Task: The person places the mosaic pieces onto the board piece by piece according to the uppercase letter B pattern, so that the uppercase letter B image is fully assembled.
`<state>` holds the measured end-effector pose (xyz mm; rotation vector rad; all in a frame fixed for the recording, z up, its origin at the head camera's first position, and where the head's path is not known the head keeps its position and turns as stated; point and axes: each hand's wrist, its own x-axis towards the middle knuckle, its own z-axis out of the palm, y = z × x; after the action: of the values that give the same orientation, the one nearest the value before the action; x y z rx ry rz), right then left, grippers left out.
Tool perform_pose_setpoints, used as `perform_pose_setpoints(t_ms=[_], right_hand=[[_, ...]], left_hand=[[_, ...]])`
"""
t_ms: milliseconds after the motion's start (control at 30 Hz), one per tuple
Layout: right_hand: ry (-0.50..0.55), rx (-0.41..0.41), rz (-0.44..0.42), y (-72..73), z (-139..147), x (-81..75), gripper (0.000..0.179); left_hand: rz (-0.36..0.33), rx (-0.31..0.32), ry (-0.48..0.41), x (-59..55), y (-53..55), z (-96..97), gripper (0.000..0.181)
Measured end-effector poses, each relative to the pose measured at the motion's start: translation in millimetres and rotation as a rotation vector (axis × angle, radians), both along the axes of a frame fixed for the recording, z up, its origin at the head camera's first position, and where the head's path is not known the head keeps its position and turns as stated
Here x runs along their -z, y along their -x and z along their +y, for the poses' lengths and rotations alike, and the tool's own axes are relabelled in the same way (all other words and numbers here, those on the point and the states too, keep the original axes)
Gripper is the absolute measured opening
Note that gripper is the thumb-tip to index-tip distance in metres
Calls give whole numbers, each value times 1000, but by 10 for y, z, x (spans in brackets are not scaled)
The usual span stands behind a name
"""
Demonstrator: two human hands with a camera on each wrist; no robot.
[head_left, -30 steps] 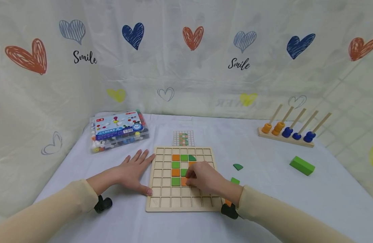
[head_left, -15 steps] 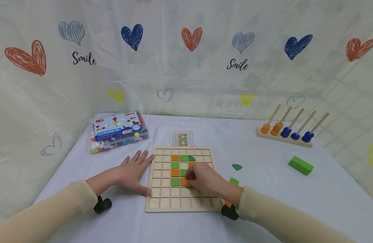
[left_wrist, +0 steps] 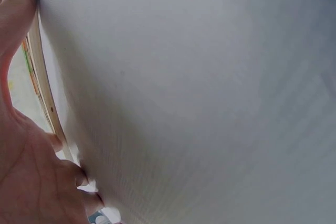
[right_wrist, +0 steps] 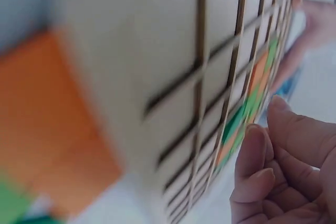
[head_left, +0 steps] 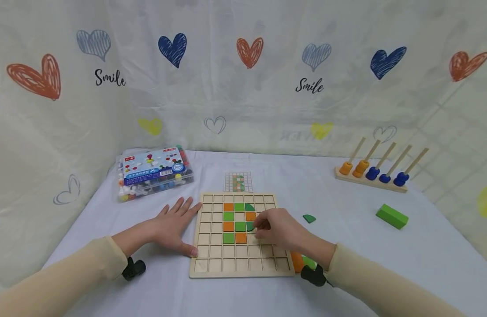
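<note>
A wooden grid board [head_left: 223,274] lies flat in the middle of the head view, with orange and green tiles in several of its cells. My left hand [head_left: 169,231] is spread at its left edge, thumb and fingertips on the rim. Just over the right part of the grid, my right hand [head_left: 280,229] has bent fingers and a gap between thumb and index fingertip, holding nothing. Closest to those fingertips are a dark green quarter-circle tile [head_left: 250,226] and an orange square tile [head_left: 241,238]. The right wrist view shows the same hand [right_wrist: 294,166] beside the tiled cells.
Behind the board lies a small pattern card [head_left: 238,181]. A clear box of coloured pieces [head_left: 156,174] stands back left, a bead abacus [head_left: 372,178] back right. To the right are a green block [head_left: 392,216], a loose quarter-circle tile [head_left: 309,218] and orange pieces [head_left: 297,261].
My right hand has let go of the orange square tile, which stays in its cell, and has shifted right, uncovering the dark green quarter-circle. My left hand has stayed in place.
</note>
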<state>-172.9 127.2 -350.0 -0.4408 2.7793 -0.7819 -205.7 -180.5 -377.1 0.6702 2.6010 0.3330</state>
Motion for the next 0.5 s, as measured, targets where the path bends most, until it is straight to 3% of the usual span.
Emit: perform_pose_setpoints(t_ms=[267, 500], right_hand=[[-41, 34, 88, 193, 743, -56, 20], [-60, 127, 77, 320, 1210, 17, 26]], left_hand=[[-1, 2, 3, -6, 13, 4, 129], [-1, -11, 1, 31, 23, -8, 132]])
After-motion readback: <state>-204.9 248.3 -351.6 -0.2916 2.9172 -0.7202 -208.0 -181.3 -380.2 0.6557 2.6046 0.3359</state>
